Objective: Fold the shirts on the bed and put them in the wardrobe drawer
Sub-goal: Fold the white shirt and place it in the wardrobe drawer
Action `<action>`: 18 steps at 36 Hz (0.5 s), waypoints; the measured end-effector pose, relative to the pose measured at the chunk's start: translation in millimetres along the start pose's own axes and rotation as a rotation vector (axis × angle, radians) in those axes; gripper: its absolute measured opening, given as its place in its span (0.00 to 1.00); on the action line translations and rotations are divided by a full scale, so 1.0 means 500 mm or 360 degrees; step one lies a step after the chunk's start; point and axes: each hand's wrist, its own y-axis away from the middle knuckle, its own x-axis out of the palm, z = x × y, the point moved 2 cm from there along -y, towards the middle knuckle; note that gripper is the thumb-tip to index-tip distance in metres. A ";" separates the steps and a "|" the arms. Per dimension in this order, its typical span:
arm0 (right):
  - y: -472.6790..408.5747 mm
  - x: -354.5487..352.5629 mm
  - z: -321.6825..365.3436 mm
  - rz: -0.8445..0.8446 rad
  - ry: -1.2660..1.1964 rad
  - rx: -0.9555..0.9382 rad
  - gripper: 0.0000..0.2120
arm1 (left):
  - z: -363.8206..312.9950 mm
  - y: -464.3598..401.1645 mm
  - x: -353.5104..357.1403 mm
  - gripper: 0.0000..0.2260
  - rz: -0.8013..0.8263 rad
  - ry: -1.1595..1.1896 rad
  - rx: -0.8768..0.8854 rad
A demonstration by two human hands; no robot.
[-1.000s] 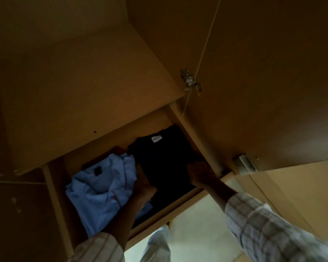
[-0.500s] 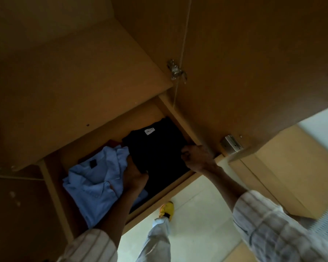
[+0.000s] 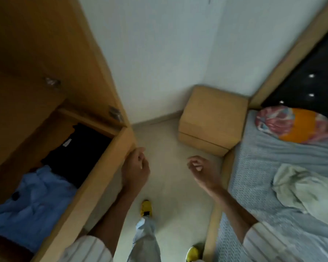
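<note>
From the head camera I look down at pale floor [image 3: 170, 186] between an open wardrobe drawer [image 3: 95, 186] on the left and a bed [image 3: 269, 214] on the right. Both forearms reach forward from striped sleeves, bare from the elbow.

My left hand [image 3: 135, 168] sits at the drawer's front corner, back of the hand toward the camera, fingers loosely curled. Its fingertips seem to touch the wooden front edge, though motion blur keeps me from telling whether they grip it. My right hand [image 3: 202, 169] hangs in the air over the floor, near the bed frame, palm turned inward, fingers loosely curled around nothing. The two hands are apart, with bare floor between them.

Inside the drawer, a folded black shirt [image 3: 78, 148] lies at the far end with a small white label showing. A folded light blue shirt [image 3: 34, 201] lies at the near end, touching the black one.

On the bed's grey-blue cover, a crumpled cream shirt [image 3: 307, 190] lies unfolded. A colourful pillow [image 3: 292, 124] rests at the head of the bed. A wooden bedside cabinet [image 3: 212, 118] stands in the corner. My yellow shoes [image 3: 146, 207] are visible below.
</note>
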 end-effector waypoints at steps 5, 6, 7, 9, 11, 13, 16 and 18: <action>0.151 -0.184 -0.201 -0.0332 -0.0072 0.0307 0.03 | -0.120 0.116 0.200 0.16 0.0520 0.0111 0.0082; 0.168 -0.198 -0.231 -0.0367 -0.0084 0.0359 0.05 | -0.130 0.131 0.226 0.16 0.0595 0.0105 0.0080; 0.205 -0.228 -0.275 -0.0421 -0.0114 0.0436 0.06 | -0.153 0.160 0.272 0.15 0.0715 0.0082 0.0104; 0.270 -0.269 -0.353 -0.0507 -0.0139 0.0570 0.06 | -0.188 0.215 0.353 0.13 0.0985 -0.0001 0.0169; 0.336 -0.301 -0.417 -0.0603 -0.0119 0.0708 0.05 | -0.220 0.271 0.431 0.13 0.1264 -0.0056 0.0245; 0.381 -0.320 -0.474 -0.0662 -0.0109 0.0848 0.05 | -0.241 0.314 0.498 0.12 0.1487 -0.0080 0.0269; 0.422 -0.335 -0.570 -0.0738 -0.0162 0.1039 0.05 | -0.254 0.372 0.606 0.12 0.1756 -0.0150 0.0305; 0.434 -0.339 -0.627 -0.0765 -0.0178 0.1123 0.05 | -0.253 0.398 0.677 0.12 0.1876 -0.0183 0.0356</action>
